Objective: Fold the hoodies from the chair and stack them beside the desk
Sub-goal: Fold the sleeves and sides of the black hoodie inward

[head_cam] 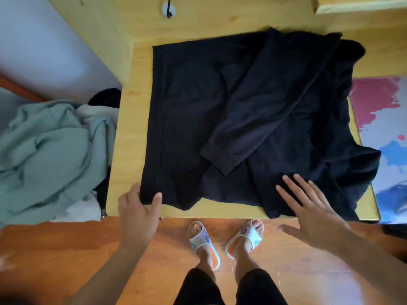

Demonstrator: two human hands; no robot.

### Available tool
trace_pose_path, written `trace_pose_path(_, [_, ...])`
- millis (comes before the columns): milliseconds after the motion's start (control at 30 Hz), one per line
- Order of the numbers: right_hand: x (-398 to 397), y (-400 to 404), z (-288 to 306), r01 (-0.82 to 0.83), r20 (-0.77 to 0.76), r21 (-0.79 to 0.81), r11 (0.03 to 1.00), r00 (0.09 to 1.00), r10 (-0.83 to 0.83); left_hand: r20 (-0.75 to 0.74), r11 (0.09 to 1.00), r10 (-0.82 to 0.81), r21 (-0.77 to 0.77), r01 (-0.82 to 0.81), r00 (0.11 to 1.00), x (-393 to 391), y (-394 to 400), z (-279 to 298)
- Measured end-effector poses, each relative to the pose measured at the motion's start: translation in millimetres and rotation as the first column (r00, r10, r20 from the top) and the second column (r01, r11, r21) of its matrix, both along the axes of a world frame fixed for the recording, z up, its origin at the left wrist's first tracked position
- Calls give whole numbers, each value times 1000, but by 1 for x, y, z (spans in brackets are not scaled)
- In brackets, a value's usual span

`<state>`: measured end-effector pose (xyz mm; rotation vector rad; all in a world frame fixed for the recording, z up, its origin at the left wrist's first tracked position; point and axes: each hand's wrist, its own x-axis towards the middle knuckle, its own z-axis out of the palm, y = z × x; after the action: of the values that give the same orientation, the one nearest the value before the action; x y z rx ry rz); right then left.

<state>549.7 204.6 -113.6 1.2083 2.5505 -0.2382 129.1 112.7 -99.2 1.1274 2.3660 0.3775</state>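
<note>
We are standing at the six o'clock edge of a wooden desk [130, 137], our feet in white and orange slides [203, 243] on an orange-brown floor [55, 249]. Our left hand [137, 211] is pinching the near left corner of the black hoodie [187, 119] between thumb and curled fingers. Our right hand [308, 208] is lying flat with fingers spread on the near right part of the cloth, gripping nothing. The hoodie is lying spread across the middle of the desk, one sleeve [271, 102] folded diagonally over its body from one o'clock toward six. Its right part is lying rumpled and hanging over the near edge, so we are unable to make out its shape there. At nine o'clock a pale green garment [44, 150] is lying heaped with a white one, the chair beneath mostly hidden. At three o'clock a mat with red and blue splashes [383, 119] is cut off by the frame. At twelve o'clock a black cable [169, 7] is passing through a round grommet in the wood.
</note>
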Motion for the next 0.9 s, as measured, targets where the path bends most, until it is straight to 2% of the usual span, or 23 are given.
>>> trace_pose_path(67, [-5, -1, 3, 83, -49, -20, 996, 995, -84, 213, 990, 139, -54, -131, 967, -1, 5, 15])
trace_pose_path(100, [-8, -2, 5, 114, -69, -36, 993, 991, -117, 329, 971, 238, -110, -213, 914, 1, 11, 23])
trace_pose_path(133, [-11, -3, 7, 133, -84, -54, 990, 987, -137, 459, 936, 353, -174, -307, 815, 2, 19, 31])
trace_pose_path(167, [-13, -4, 7, 146, -108, -59, 987, 982, -152, 580, 893, 446, -237, -383, 681, 3, 25, 38])
trace_pose_path(233, [-14, -5, 9, 177, -163, -50, 983, 970, -183, 755, 847, 482, -270, -459, 445, 0, 32, 53])
trace_pose_path(267, [-16, -5, 11, 195, -177, -49, 980, 964, -200, 812, 845, 448, -246, -476, 375, -4, 35, 60])
trace_pose_path(300, [-17, -3, 13, 204, -179, -49, 978, 961, -209, 845, 856, 394, -195, -479, 361, -9, 37, 68])
trace_pose_path(333, [-19, -3, 16, 203, -161, -45, 978, 965, -208, 840, 878, 334, -111, -466, 428, -16, 38, 75])
trace_pose_path(367, [-21, -3, 19, 199, -133, -38, 979, 970, -203, 768, 908, 271, -3, -419, 580, -25, 36, 80])
trace_pose_path(400, [-22, -3, 22, 200, -101, -30, 979, 974, -202, 619, 938, 213, 88, -336, 756, -33, 33, 83])
trace_pose_path(433, [-22, -5, 22, 205, -74, -24, 979, 976, -206, 437, 961, 163, 134, -243, 885, -43, 27, 84])
trace_pose_path(467, [-21, -7, 23, 211, -41, -23, 977, 976, -212, 270, 979, 117, 132, -157, 956, -54, 20, 80])
trace_pose_path(500, [-21, -9, 22, 213, -3, -22, 977, 977, -214, 152, 992, 85, 84, -99, 985, -65, 10, 74])
trace_pose_path(600, [-18, -14, 20, 192, 101, -19, 981, 977, -189, -44, 987, -33, -158, 26, 998, -80, -14, 47])
trace_pose_path(700, [-17, -17, 22, 218, 140, 0, 976, 966, -216, -144, 984, -167, -83, 157, 975, -63, -11, 37])
trace_pose_path(767, [-19, -20, 27, 278, 187, 3, 960, 943, -274, -5, 998, 44, -51, -44, 999, -49, 6, 39])
trace_pose_path(833, [-24, -23, 31, 345, 220, 10, 939, 915, -339, 167, 951, 303, -112, -287, 938, -47, 24, 31])
trace_pose_path(900, [-31, -25, 36, 388, 253, -2, 922, 892, -375, 244, 939, 341, -129, -318, 908, -51, 34, 22])
